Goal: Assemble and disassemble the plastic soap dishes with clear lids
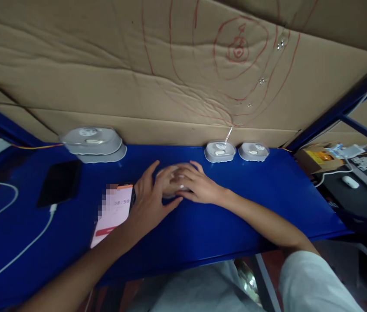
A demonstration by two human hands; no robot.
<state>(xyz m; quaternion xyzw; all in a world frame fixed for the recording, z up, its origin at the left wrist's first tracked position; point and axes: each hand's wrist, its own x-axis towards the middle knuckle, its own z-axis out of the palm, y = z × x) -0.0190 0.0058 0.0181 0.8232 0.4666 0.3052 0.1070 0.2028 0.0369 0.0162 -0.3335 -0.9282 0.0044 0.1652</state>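
Both of my hands rest on one clear plastic blister pack point(169, 174) lying on the blue table point(242, 208). My left hand point(149, 199) cups its left side, fingers wrapped around the edge. My right hand point(196, 184) lies over its top and right side, pressing down. Most of the pack is hidden beneath my fingers. Two more small clear packs point(220, 151) point(253, 151) with white parts inside stand against the cardboard at the back, right of my hands.
A stack of larger clear packs point(92, 143) sits at back left. A phone with a lit screen point(113, 212) lies beside my left hand; a dark phone point(59, 182) with a white cable point(24, 249) lies further left. Cardboard point(183, 78) walls the back. Boxes and cables fill the right.
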